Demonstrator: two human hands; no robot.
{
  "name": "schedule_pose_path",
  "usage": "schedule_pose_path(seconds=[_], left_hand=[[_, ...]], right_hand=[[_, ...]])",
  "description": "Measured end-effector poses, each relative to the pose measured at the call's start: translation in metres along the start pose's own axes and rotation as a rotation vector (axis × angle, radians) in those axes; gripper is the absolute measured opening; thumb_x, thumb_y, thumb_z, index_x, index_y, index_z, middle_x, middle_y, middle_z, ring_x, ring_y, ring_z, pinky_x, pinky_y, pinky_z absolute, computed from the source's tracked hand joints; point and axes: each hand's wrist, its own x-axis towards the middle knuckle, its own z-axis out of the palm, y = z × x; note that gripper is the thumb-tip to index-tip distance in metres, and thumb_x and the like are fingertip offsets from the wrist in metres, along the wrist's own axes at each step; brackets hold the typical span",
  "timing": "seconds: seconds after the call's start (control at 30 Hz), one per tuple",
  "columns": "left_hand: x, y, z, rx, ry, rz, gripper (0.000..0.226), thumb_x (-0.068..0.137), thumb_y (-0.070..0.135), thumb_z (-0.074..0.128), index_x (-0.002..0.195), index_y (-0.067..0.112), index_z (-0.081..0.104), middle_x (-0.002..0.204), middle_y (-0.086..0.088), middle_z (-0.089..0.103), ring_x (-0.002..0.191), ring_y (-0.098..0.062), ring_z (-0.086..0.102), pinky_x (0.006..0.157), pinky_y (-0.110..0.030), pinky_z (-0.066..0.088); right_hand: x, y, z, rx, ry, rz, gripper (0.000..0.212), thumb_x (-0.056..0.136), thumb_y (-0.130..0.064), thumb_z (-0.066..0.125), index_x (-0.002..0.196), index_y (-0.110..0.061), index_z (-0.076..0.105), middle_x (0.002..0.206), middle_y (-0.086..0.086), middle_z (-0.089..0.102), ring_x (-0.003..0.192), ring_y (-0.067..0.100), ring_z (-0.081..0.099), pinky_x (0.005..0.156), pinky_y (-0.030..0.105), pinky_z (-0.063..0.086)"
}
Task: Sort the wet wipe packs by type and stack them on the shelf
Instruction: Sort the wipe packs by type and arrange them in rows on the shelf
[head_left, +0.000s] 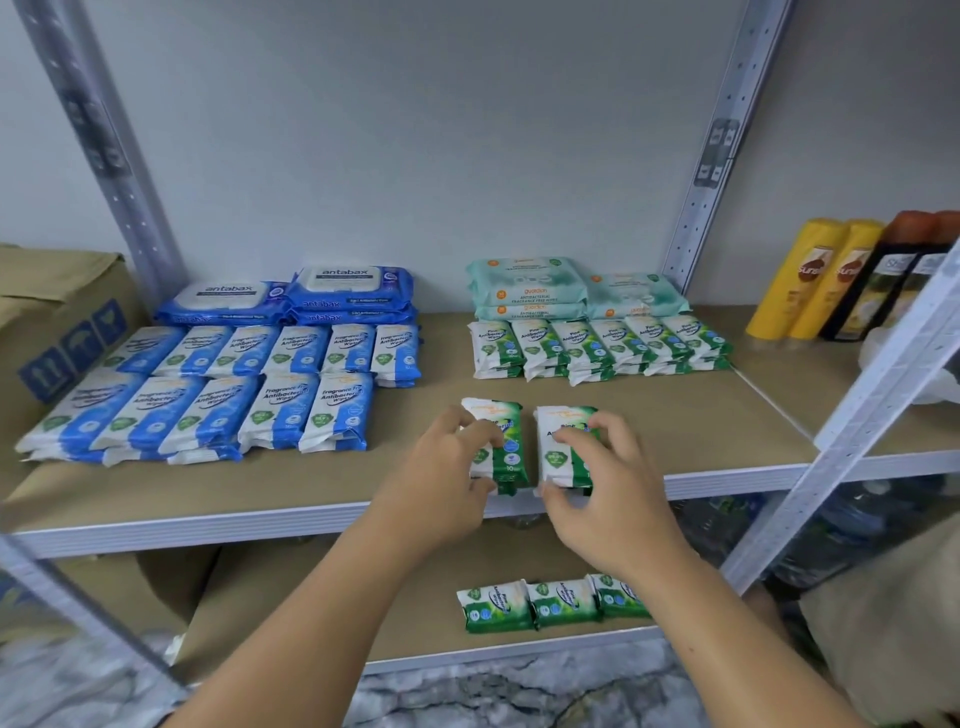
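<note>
head view: shelf (675, 415) board carries sorted wet wipe packs. left hand (441, 467) is closed around a green pine pack (506, 457) near the front edge, fingers over its top face, thumb at the near end. right hand (608, 478) is clamped on a second green pine pack (558, 441) just beside the first, fingers across the upper face, thumb under the near end. both packs lie flat on the board, long sides parallel, a narrow gap between them.

behind them, a row of green pine packs (597, 345) stacked in short piles, touching side by side. further back, pale green large packs (524, 286) in two piles against the wall.

left half of the board: blue fragrance-free packs (208, 405) in two rows, piled; behind those, blue antabax packs (311, 293) in two piles.

lower shelf (363, 639): three green pine packs (550, 603) in a line near its front edge, the rightmost partly hidden by the right forearm.

cardboard box (62, 322) at far left. yellow bottles (810, 280) and dark bottles (893, 275) on the adjoining bay to the right, well apart from the packs.
</note>
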Motion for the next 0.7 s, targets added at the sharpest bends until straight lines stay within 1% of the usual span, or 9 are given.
schedule_pose_path(seconds=[0.07,0.17,0.27,0.37,0.4,0.53,0.57,0.63,0.7], left_hand=[[0.005,0.000,0.006,-0.007,0.022,-0.003,0.041,0.084,0.020,0.076,0.121,0.029,0.061,0.125,0.004,0.047,0.087,-0.015,0.052,0.083,-0.034,0.051],[0.015,0.000,0.016,-0.027,0.061,-0.005,0.040,0.085,0.018,0.075,0.122,0.026,0.063,0.127,0.000,0.049,0.084,-0.019,0.055,0.081,-0.036,0.052],[0.026,-0.002,0.026,-0.053,0.103,0.000,0.034,0.086,0.015,0.074,0.120,0.019,0.067,0.124,-0.004,0.055,0.085,-0.026,0.059,0.080,-0.040,0.053],[0.039,-0.004,0.032,-0.039,0.122,-0.004,0.033,0.087,0.015,0.073,0.119,0.017,0.069,0.121,-0.005,0.058,0.078,-0.026,0.057,0.077,-0.038,0.053],[0.043,-0.005,0.034,-0.036,0.127,0.001,0.033,0.087,0.015,0.073,0.119,0.017,0.069,0.121,-0.005,0.058,0.078,-0.027,0.058,0.076,-0.039,0.053],[0.058,-0.011,0.040,-0.037,0.152,0.003,0.032,0.086,0.014,0.073,0.118,0.017,0.070,0.120,-0.005,0.058,0.096,-0.031,0.062,0.080,-0.041,0.054],[0.061,-0.011,0.041,-0.034,0.154,0.001,0.032,0.086,0.014,0.073,0.118,0.017,0.070,0.120,-0.005,0.058,0.097,-0.031,0.061,0.080,-0.039,0.053],[0.064,-0.012,0.041,-0.019,0.155,-0.003,0.032,0.085,0.015,0.073,0.117,0.018,0.070,0.119,-0.004,0.058,0.096,-0.030,0.061,0.079,-0.036,0.051],[0.067,-0.011,0.041,-0.016,0.167,-0.008,0.032,0.084,0.015,0.073,0.116,0.018,0.070,0.117,-0.003,0.058,0.095,-0.029,0.061,0.078,-0.038,0.052]], right_hand=[[-0.001,0.001,0.001,-0.067,-0.007,-0.039,0.051,0.076,-0.047,0.064,0.124,-0.031,0.058,0.135,-0.006,0.039,0.119,0.025,0.042,0.096,0.048,0.045],[-0.002,0.005,0.001,-0.085,0.014,-0.057,0.048,0.074,-0.034,0.069,0.120,-0.034,0.055,0.134,-0.006,0.039,0.115,0.026,0.042,0.094,0.050,0.045],[0.000,0.009,0.003,-0.069,0.040,-0.073,0.046,0.074,-0.022,0.075,0.115,-0.032,0.058,0.129,-0.005,0.042,0.112,0.027,0.045,0.090,0.048,0.048],[0.003,0.011,0.006,-0.042,0.055,-0.092,0.041,0.076,-0.014,0.076,0.112,-0.027,0.064,0.125,-0.005,0.044,0.109,0.026,0.048,0.088,0.046,0.050],[0.004,0.012,0.007,-0.045,0.063,-0.095,0.040,0.076,-0.012,0.076,0.112,-0.027,0.065,0.125,-0.005,0.045,0.109,0.025,0.048,0.088,0.045,0.050],[0.013,0.018,0.010,-0.035,0.073,-0.086,0.041,0.079,-0.002,0.073,0.115,-0.022,0.069,0.127,-0.006,0.046,0.114,0.024,0.048,0.087,0.043,0.051],[0.017,0.020,0.011,-0.017,0.073,-0.083,0.042,0.080,0.001,0.071,0.116,-0.020,0.069,0.128,-0.005,0.047,0.115,0.024,0.049,0.088,0.042,0.051],[0.026,0.026,0.013,0.012,0.071,-0.076,0.044,0.081,0.006,0.067,0.119,-0.016,0.071,0.131,-0.003,0.049,0.117,0.024,0.051,0.092,0.035,0.049],[0.037,0.033,0.016,0.014,0.073,-0.075,0.044,0.082,0.008,0.067,0.120,-0.013,0.072,0.132,0.000,0.052,0.117,0.025,0.053,0.094,0.028,0.044]])
